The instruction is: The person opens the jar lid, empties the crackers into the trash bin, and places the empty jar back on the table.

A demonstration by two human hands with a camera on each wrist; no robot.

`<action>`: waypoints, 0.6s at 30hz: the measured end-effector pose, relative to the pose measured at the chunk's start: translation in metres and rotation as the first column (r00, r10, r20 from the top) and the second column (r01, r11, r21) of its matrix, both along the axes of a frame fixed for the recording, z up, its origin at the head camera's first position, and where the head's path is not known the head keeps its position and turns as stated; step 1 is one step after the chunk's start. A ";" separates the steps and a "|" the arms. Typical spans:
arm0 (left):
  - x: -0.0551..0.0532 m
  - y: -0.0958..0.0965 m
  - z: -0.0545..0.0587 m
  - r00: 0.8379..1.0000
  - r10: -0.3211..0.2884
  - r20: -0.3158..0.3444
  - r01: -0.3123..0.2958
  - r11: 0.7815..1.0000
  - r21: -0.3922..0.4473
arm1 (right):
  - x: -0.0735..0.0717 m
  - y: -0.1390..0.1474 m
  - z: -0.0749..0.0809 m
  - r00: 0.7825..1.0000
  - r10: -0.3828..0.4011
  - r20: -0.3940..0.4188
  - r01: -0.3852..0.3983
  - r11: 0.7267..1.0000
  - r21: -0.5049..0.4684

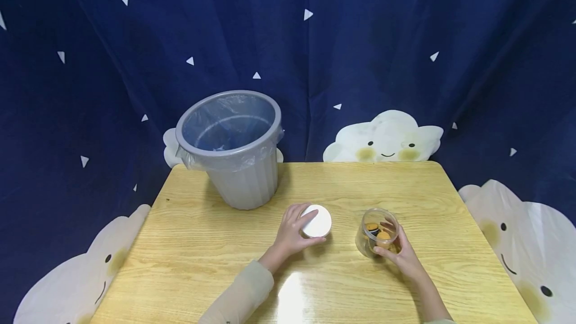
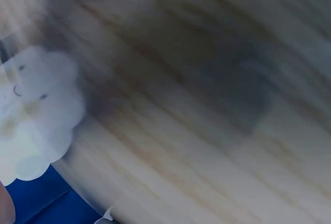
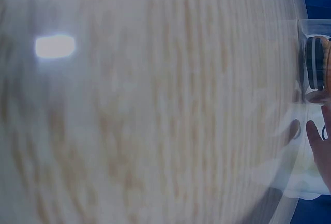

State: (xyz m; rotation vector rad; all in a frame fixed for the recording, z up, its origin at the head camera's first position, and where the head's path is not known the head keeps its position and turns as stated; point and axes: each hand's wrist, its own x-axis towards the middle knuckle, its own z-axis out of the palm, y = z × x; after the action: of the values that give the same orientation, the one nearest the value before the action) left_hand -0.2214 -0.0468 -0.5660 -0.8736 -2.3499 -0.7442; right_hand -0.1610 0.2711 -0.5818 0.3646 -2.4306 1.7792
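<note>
My left hand (image 1: 292, 231) holds a round white lid (image 1: 320, 223) by its edge, fingers on the far side and thumb at the near side, above the middle of the table. To the right of it, my right hand (image 1: 402, 254) grips a clear round jar (image 1: 366, 244) from its right side. The jar is uncovered and tilts slightly. Inside lie a few small round pieces (image 1: 383, 235) with orange tops and dark, striped sides. The right wrist view catches part of the jar (image 3: 305, 27) and the fingers (image 3: 318, 146) at its right edge.
A grey bin (image 1: 243, 179) lined with a clear plastic bag stands at the back left of the wooden table (image 1: 337, 184). Behind and around the table hangs a dark blue curtain (image 1: 360, 39) with white triangles and smiling clouds.
</note>
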 end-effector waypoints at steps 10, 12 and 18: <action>0.001 -0.007 -0.008 1.000 0.005 -0.004 -0.006 0.998 -0.066 | 0.001 0.000 0.001 1.000 -0.005 0.016 0.004 1.000 0.017; 0.002 -0.008 -0.010 1.000 0.013 0.017 -0.012 0.997 -0.078 | 0.001 0.000 0.001 1.000 -0.002 0.016 0.002 1.000 0.015; 0.005 -0.010 -0.014 0.997 0.037 0.074 -0.029 0.994 -0.105 | 0.000 -0.001 0.001 1.000 -0.004 0.005 0.004 1.000 0.019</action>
State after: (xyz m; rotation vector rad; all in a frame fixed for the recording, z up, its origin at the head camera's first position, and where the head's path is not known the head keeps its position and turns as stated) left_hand -0.2159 -0.0573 -0.5799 -0.8611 -2.4837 -0.6572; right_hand -0.1607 0.2704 -0.5803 0.3568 -2.4514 1.7596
